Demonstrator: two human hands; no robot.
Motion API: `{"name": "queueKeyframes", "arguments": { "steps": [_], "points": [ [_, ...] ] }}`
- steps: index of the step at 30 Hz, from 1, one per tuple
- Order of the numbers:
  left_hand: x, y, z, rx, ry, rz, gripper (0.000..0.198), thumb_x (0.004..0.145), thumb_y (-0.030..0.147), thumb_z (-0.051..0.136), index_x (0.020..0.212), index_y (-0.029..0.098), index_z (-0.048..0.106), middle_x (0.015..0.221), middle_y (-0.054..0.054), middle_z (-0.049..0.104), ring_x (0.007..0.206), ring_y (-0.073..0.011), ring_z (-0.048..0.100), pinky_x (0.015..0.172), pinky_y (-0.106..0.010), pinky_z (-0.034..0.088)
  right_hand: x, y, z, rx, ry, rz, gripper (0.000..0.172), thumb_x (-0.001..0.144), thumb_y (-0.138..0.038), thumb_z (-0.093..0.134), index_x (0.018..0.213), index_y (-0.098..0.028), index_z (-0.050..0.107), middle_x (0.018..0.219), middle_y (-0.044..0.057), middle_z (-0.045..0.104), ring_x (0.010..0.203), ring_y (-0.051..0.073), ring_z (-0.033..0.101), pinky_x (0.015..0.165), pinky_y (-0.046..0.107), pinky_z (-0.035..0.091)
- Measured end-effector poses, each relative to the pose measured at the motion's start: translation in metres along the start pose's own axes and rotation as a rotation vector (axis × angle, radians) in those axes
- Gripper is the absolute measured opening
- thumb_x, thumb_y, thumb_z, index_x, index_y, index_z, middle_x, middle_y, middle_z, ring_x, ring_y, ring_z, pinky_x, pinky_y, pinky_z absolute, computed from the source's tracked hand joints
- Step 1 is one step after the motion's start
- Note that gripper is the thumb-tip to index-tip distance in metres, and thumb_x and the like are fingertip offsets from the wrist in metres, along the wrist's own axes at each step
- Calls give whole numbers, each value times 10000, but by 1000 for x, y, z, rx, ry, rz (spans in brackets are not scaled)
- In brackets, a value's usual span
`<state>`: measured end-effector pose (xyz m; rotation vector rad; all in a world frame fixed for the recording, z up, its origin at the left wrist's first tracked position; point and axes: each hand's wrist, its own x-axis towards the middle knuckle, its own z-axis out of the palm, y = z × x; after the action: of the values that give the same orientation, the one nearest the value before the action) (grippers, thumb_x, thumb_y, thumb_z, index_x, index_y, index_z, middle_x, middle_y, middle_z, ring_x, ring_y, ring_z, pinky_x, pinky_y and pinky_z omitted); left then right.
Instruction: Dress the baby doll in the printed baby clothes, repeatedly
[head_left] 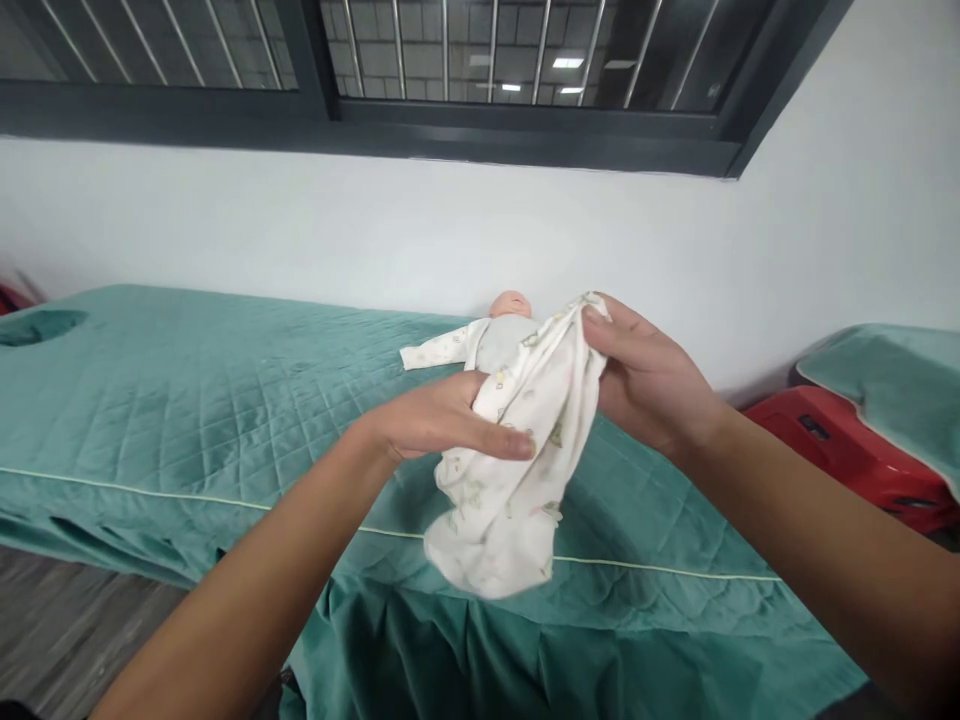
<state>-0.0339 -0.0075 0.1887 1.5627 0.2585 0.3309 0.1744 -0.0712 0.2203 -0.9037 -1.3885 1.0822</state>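
Observation:
A white printed baby garment (517, 500) hangs in folds between my two hands, above the bed's front edge. Around its middle my left hand (457, 415) is closed, thumb across the front and fingers hidden behind the cloth. Higher up, at the garment's top right, my right hand (645, 370) pinches the cloth between thumb and fingers. Behind it a doll (510, 305) lies on the bed near the wall, its head showing. A grey-white top (499, 343) covers its chest, and a printed sleeve (439, 350) stretches out to the left. The garment hides the doll's lower part.
The bed has a green quilted cover (187, 400) with a round opening (41, 327) at the far left. A red case (847, 450) stands at the right, partly under green cloth (892, 385). A white wall (300, 230) and a barred window (487, 130) are behind.

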Motion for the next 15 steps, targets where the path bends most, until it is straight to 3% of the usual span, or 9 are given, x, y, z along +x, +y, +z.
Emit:
{"name": "queueKeyframes", "arguments": {
  "steps": [2, 5, 10, 12, 15],
  "points": [
    [-1, 1, 0, 27, 40, 11, 471, 728, 384, 824, 1120, 157, 693, 1117, -127, 723, 1021, -276, 689, 838, -373, 577, -2, 3, -6, 20, -10, 31, 268, 899, -512, 626, 897, -244, 634, 819, 8, 630, 772, 189, 616, 679, 311, 510],
    [-3, 11, 2, 78, 214, 86, 441, 784, 420, 767, 1127, 154, 688, 1091, -119, 728, 991, -261, 695, 815, -365, 577, -4, 9, -13, -11, -85, 73, 339, 906, -560, 594, 968, -232, 653, 901, 28, 664, 812, 198, 636, 679, 314, 510],
    [-7, 41, 13, 371, 431, 64, 354, 805, 445, 717, 1032, 174, 722, 897, -63, 739, 778, -203, 692, 676, -302, 549, -1, -2, -8, -315, -187, 27, 472, 784, -569, 742, 1075, -206, 664, 1041, 58, 688, 936, 218, 650, 776, 321, 515],
    [-8, 48, 15, 444, 470, 58, 331, 811, 452, 701, 1006, 186, 733, 847, -43, 731, 720, -182, 673, 633, -282, 532, 1, -9, -1, -430, -248, 70, 416, 767, -491, 781, 1057, -209, 685, 991, 44, 703, 916, 220, 656, 782, 329, 513],
    [-9, 46, 14, 364, 473, 73, 345, 811, 455, 706, 1030, 191, 734, 861, -54, 733, 730, -192, 679, 615, -276, 527, 4, -16, 7, -466, -354, 162, 265, 807, -416, 744, 985, -221, 724, 894, 28, 717, 868, 217, 665, 767, 339, 514]
  ]
}}
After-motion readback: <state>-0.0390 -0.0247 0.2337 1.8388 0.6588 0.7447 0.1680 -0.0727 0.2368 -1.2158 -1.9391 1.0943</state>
